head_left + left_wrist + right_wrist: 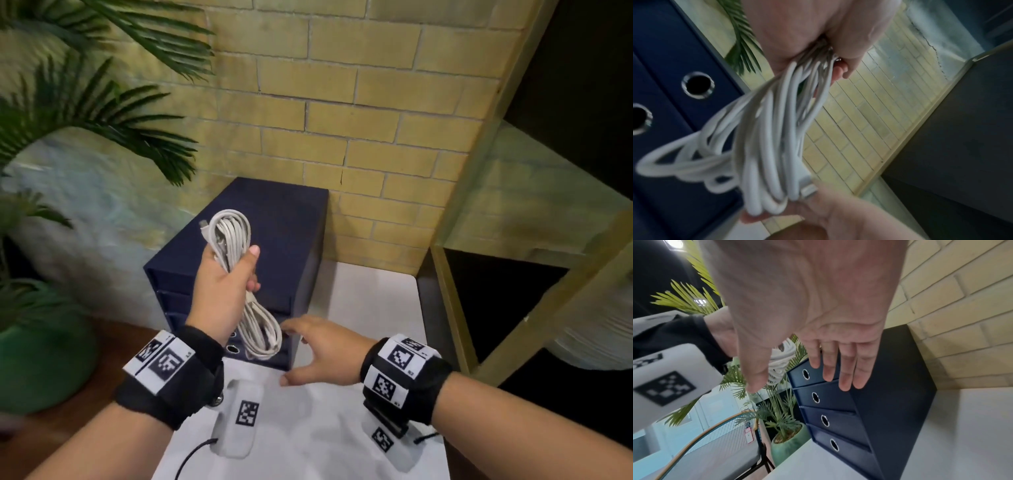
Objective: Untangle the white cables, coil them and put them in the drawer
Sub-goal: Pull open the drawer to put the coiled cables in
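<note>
My left hand (227,277) grips a coiled bundle of white cables (236,240) round its middle and holds it upright in front of the dark blue drawer unit (291,219). Loops hang below the fist (262,330), and a plug end sticks up at the top. In the left wrist view the cable loops (764,146) fan out from my fingers, next to the drawer fronts (670,68). My right hand (318,349) is open, fingers straight, reaching toward the unit's lower right front. In the right wrist view its fingers (844,369) lie before the upper drawers (818,395), all shut.
The unit stands on a white table (370,308) against a yellow brick wall (342,102). A palm in a green pot (37,359) stands at the left. A gold-framed shelf (455,308) rises at the right. Tagged white wrist devices (239,418) hang below my wrists.
</note>
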